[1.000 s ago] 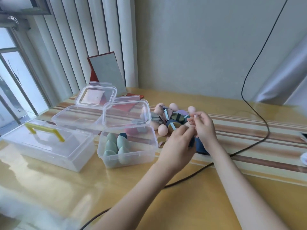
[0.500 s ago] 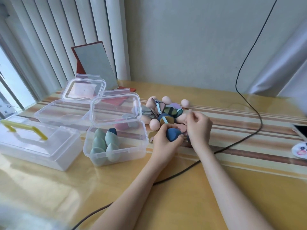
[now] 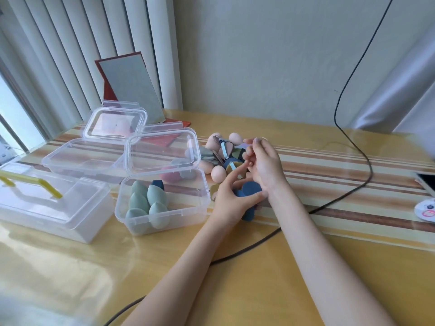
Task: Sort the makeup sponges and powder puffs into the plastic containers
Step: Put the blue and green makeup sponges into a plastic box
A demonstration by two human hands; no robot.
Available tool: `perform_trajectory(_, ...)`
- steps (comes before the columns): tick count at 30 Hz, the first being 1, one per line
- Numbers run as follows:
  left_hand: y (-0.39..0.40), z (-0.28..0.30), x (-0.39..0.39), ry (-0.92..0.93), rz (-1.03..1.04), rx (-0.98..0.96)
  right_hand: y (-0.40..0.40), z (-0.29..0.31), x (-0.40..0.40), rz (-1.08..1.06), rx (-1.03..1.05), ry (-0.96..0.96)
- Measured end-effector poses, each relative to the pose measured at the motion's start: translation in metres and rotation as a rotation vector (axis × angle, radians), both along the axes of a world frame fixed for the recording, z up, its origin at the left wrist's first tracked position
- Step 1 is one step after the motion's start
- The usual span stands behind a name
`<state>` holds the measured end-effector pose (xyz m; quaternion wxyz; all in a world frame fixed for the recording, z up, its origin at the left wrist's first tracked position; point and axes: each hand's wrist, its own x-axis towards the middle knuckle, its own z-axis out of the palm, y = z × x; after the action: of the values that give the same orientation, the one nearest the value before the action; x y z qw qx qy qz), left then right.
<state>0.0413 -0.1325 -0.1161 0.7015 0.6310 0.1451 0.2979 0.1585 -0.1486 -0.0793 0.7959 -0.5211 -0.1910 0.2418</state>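
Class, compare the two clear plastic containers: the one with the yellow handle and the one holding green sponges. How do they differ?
1. The yellow-handled container is closed with its lid on; the sponge container is open, lid tipped back.
2. The sponge container holds green sponges; nothing shows inside the yellow-handled container.
3. The yellow-handled container looks larger.
Both are clear plastic boxes on the table.

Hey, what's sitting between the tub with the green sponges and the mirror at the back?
In the head view, that tub's raised clear lid stands between them, with a second open tub's lid just in front of the mirror.
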Motion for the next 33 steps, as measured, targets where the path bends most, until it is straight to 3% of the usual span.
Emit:
perform_trajectory(2,0.000,-0.001,0.000,-0.010,0.141,0.074,0.003,-0.004,0.003,-0.087,-0.163,-0.137)
perform_trajectory(4,0.002,-0.001,0.001,0.003,0.240,0.121,0.005,-0.008,0.011,-0.140,-0.417,-0.486)
perform_trajectory(7,-0.001,-0.003,0.003,0.017,0.286,0.153,0.009,-0.011,0.021,0.035,-0.709,-0.920)
perform_trajectory(14,-0.012,-0.005,0.005,-0.027,0.347,0.450,0.007,-0.008,0.044,0.307,-0.996,-1.061)
perform_trajectory(22,-0.010,-0.007,0.003,-0.008,0.325,0.643,0.010,-0.010,0.041,0.245,-0.910,-1.213)
perform_trajectory(25,-0.010,-0.009,0.004,0.029,0.300,0.712,0.003,-0.011,0.042,0.171,-0.839,-1.134)
perform_trajectory(30,-0.012,-0.004,0.007,-0.039,0.321,0.734,-0.006,-0.003,0.031,0.057,-0.404,-0.601)
perform_trajectory(33,-0.010,-0.001,0.005,-0.037,0.385,0.691,-0.008,0.003,0.017,0.126,-0.268,-0.437)
